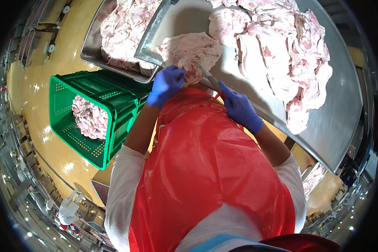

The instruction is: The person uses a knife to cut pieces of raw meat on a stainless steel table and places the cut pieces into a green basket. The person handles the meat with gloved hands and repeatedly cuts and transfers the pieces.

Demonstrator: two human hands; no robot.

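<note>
A pale pink, fatty piece of meat (191, 52) lies at the near edge of the metal table (178, 21), its narrow end toward me. My left hand (166, 86), in a blue glove, is closed on the near left edge of that end; a small dark spot shows by its fingers, too small to make out. My right hand (241, 108), also gloved in blue, is wrapped round the handle of a knife (210, 77). The blade points up and left, and its tip touches the meat or lies just over it.
A large heap of meat (287, 54) covers the table's right part. Left of the table stands a metal tub (88, 48) full of meat. Below it, a green perforated crate (128, 101) holds meat scraps (89, 117). Another person (68, 210) is far off at lower left.
</note>
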